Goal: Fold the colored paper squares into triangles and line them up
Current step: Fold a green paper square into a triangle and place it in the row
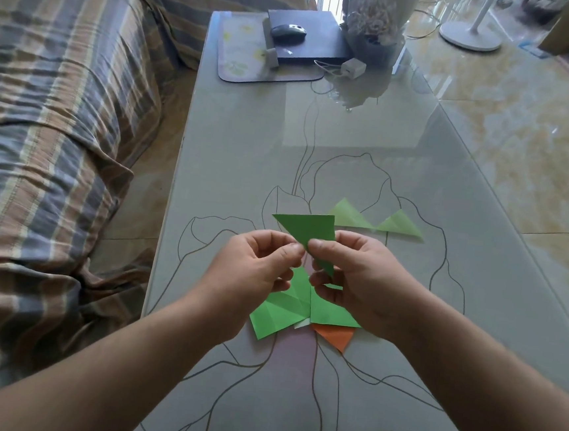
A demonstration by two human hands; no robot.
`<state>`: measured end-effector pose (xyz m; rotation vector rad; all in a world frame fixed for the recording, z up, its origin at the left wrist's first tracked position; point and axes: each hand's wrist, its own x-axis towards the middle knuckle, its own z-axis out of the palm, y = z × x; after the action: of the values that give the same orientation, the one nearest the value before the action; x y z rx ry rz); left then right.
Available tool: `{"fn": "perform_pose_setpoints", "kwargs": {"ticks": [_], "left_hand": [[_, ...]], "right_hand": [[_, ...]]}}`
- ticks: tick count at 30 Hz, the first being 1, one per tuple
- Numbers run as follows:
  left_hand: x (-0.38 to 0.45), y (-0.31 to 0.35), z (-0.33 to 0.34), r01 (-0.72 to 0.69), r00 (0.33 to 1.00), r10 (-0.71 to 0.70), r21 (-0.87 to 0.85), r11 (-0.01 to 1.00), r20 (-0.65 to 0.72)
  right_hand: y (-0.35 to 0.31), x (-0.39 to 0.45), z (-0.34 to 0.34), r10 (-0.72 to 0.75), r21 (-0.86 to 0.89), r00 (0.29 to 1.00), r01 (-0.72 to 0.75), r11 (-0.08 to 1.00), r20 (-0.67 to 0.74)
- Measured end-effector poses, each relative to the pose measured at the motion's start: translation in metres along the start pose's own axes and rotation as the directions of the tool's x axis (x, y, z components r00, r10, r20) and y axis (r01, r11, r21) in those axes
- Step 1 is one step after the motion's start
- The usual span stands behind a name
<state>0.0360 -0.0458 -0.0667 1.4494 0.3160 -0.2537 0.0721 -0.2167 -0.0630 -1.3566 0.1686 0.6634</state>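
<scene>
Both hands are up over the glass-topped table, and between them is a dark green paper triangle, held clear of the surface. The left hand pinches its lower edge between thumb and forefinger, the other fingers curled in beneath; the right hand pinches the same edge just beside it, thumb on top, with the paper's lower point running down past its fingers. Directly beneath the hands lies a loose pile of bright green paper squares, creased and overlapping, flat on the table. Poking out from under that pile on the near right is an orange paper triangle, and a sliver of white paper shows between the two. Further out, beyond the held piece, two pale green triangles sit side by side with points away from the person: the left pale green triangle, partly hidden behind the held paper, and the right pale green triangle, their base corners touching or nearly so. At the far end of the table, a mouse rests on a black box, which lies on a flowered mat, with a small white charger close by. A striped sofa cover fills the left.
</scene>
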Motion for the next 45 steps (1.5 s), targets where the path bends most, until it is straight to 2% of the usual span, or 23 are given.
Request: {"fn": "perform_pose_setpoints", "kwargs": {"ticks": [14, 34, 37, 40, 42, 45], "left_hand": [[0.006, 0.011, -0.009, 0.007, 1.000, -0.010, -0.107, 0.994, -0.027], [0.012, 0.016, -0.019, 0.005, 0.999, -0.011, -0.111, 0.994, -0.048], [0.015, 0.015, -0.020, 0.000, 0.998, -0.003, -0.048, 0.999, -0.063], [0.022, 0.014, -0.024, -0.023, 0.996, 0.031, 0.086, 0.996, -0.087], [0.027, 0.013, -0.024, -0.049, 0.997, 0.058, 0.187, 0.981, -0.041], [0.030, 0.011, -0.017, -0.083, 0.996, 0.071, 0.243, 0.966, 0.057]], "right_hand": [[0.002, 0.000, 0.001, -0.047, -0.028, 0.999, 0.047, 0.999, -0.007], [-0.004, 0.002, -0.004, -0.038, -0.069, 0.999, 0.037, 0.997, -0.009], [-0.005, 0.003, -0.006, -0.043, -0.104, 0.999, 0.041, 0.994, -0.014], [-0.007, 0.005, -0.009, -0.048, -0.145, 0.998, 0.043, 0.988, -0.031], [-0.007, 0.007, -0.011, -0.034, -0.171, 0.999, 0.029, 0.985, -0.029], [-0.006, 0.008, -0.012, -0.002, -0.168, 1.000, -0.003, 0.986, -0.025]]}}
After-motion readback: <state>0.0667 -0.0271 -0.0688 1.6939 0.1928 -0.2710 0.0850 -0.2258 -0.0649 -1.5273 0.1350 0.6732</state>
